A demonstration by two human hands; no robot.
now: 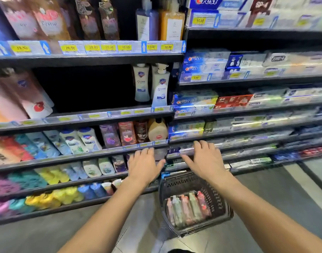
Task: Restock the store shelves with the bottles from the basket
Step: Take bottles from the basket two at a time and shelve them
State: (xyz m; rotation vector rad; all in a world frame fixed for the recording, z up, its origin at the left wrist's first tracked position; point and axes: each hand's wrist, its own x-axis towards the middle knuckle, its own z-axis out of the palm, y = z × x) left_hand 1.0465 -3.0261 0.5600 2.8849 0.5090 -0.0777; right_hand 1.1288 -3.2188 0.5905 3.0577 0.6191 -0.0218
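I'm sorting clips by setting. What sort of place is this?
Most likely a shop's toiletries aisle: tiered shelves with yellow price tags, stacked toothpaste boxes, and a shopping basket of bottles on the floor.

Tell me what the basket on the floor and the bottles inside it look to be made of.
The basket looks like dark moulded plastic: its walls are pierced with rows of regular slots and have a dull sheen. The bottles lying in it seem to be soft-coloured plastic, pink and pale green with a matte look, though blur leaves their finish uncertain.
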